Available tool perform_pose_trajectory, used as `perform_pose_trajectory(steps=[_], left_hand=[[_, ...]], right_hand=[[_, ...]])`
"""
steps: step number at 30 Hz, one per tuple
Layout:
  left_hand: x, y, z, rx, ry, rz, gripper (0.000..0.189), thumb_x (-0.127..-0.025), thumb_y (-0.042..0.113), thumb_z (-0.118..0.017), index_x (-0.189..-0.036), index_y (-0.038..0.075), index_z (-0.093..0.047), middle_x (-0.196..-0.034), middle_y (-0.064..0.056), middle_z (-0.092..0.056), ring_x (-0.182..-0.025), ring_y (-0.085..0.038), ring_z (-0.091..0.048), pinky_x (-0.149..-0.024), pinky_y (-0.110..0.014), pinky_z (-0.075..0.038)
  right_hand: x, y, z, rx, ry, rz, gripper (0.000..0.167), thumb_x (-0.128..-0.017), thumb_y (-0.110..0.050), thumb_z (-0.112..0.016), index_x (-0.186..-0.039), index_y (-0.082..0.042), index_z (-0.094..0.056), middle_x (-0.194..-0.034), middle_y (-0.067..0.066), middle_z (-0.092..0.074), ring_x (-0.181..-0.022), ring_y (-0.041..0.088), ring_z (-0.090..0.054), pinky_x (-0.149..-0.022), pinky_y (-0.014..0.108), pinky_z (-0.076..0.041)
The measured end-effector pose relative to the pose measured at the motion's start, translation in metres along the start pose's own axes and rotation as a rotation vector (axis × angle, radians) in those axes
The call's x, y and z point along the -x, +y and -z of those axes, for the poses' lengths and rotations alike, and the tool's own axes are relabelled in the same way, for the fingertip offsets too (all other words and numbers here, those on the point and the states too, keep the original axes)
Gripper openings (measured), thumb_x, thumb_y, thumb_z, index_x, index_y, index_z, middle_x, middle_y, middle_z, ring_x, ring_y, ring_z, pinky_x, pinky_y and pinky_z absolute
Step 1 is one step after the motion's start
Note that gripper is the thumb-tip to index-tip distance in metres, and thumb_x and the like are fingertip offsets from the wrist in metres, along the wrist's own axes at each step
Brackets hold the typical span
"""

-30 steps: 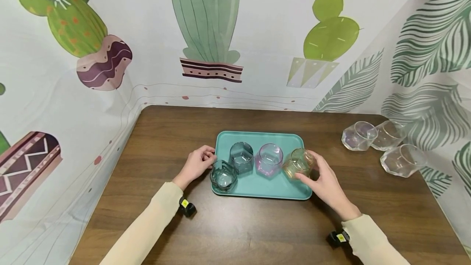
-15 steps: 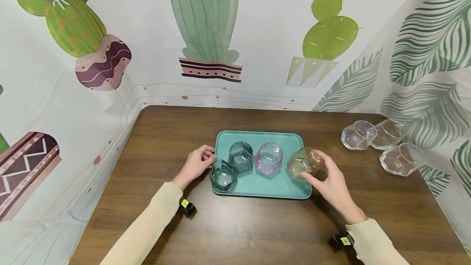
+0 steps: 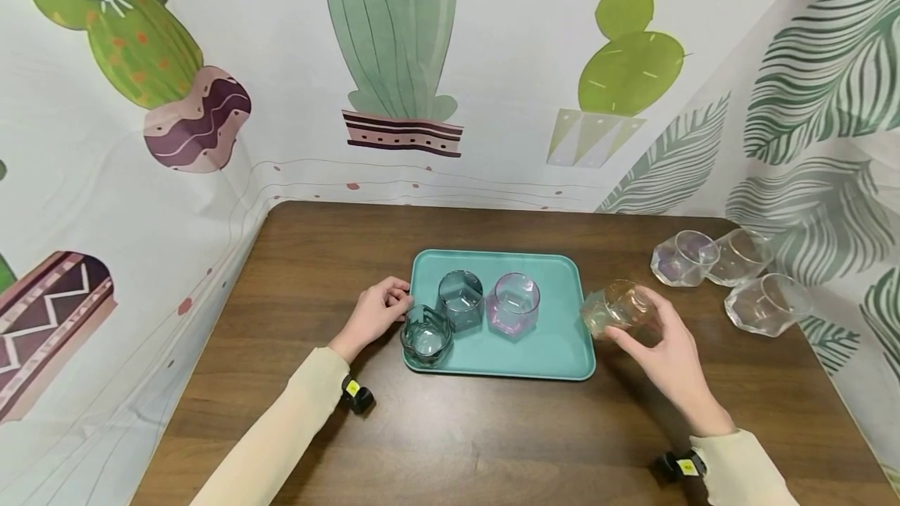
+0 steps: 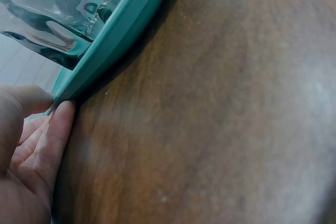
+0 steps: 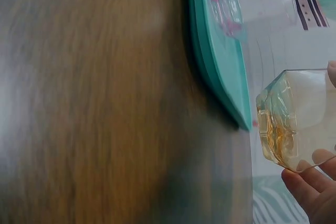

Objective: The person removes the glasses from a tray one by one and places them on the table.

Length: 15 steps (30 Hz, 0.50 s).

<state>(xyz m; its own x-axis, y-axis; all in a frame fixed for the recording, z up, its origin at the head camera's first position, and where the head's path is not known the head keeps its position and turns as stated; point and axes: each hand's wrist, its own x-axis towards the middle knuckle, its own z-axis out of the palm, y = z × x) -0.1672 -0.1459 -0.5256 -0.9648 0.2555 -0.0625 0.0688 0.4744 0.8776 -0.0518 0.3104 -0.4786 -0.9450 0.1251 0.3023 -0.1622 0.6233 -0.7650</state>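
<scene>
My right hand [image 3: 668, 350] grips an amber faceted glass [image 3: 608, 311] around its side, just beyond the right end of the turquoise tray [image 3: 544, 354]. In the right wrist view the amber glass [image 5: 294, 119] is lifted off the table, with fingertips on its wall. My left hand [image 3: 374, 315] pinches the tray's left rim between thumb and fingers, as the left wrist view shows at the tray edge [image 4: 100, 51]. On the tray stand a dark teal glass [image 3: 426, 338] at the front left corner, a grey-blue glass [image 3: 461, 303] behind it and a pink glass [image 3: 515, 304] mid-tray.
Three clear glasses, the nearest-left one [image 3: 685, 259] with a purple tint, another [image 3: 740, 258] and a third [image 3: 768, 304], stand at the table's back right. The brown wooden table [image 3: 450, 436] meets a cactus-printed cloth backdrop [image 3: 506, 100] at its far edge.
My right hand has carried the amber glass rightward from its place over the tray to past the tray's right end. The left hand stays on the rim.
</scene>
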Motion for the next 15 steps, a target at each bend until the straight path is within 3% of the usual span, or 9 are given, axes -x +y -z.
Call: perform_pose_trajectory(steps=[10,15], left_hand=[[0.0,0.001,0.001,-0.007,0.002,-0.007,0.022,-0.099,0.008,-0.067,-0.119,-0.001,-0.066,-0.098,-0.011,-0.07,-0.072,-0.014,-0.067,-0.067,-0.027,-0.063],[0.001,0.001,0.001,-0.009,0.004,-0.014,0.022,-0.1,0.009,-0.068,-0.119,-0.001,-0.066,-0.097,-0.011,-0.071,-0.072,-0.014,-0.067,-0.067,-0.027,-0.063]], right_hand=[[0.0,0.015,0.03,0.084,0.121,-0.063,0.078,-0.078,-0.005,-0.091,-0.147,-0.004,-0.052,-0.125,0.021,-0.063,-0.099,-0.011,-0.055,-0.085,-0.001,-0.04],[-0.003,0.03,0.044,0.079,0.147,-0.124,0.072,-0.082,-0.008,-0.088,-0.144,-0.002,-0.052,-0.118,0.005,-0.064,-0.098,-0.012,-0.056,-0.084,-0.001,-0.043]])
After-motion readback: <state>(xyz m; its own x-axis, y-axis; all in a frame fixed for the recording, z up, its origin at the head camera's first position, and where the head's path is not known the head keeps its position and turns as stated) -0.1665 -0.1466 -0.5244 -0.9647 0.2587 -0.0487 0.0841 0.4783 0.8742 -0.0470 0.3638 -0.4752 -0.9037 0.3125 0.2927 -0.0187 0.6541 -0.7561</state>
